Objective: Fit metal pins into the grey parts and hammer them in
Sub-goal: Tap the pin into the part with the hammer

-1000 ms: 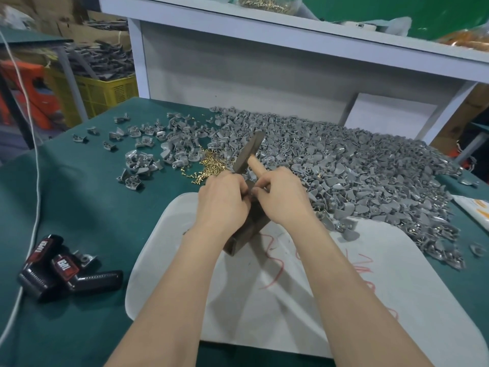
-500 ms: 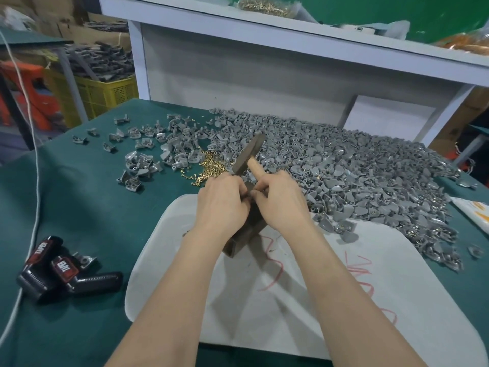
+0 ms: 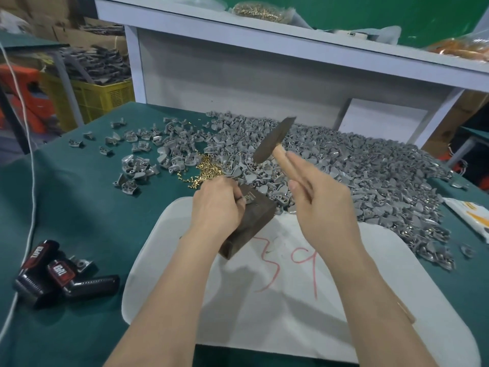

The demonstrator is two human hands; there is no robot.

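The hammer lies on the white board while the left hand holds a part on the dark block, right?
No. The head view shows the hammer raised in the right hand, off the white board; the left hand does hold a part on the dark block.

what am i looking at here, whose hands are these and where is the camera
There is no machine here. These are a person's two bare hands, seen from a camera worn on the person's head, looking forward and down. It is the only view.

The left hand pinches a small grey part on a dark block, which sits on a white mat. The right hand holds a hammer raised, its head clear of the block.

On the green table lie a big heap of grey parts, a small pile of brass pins and, at the left, some black and red objects.
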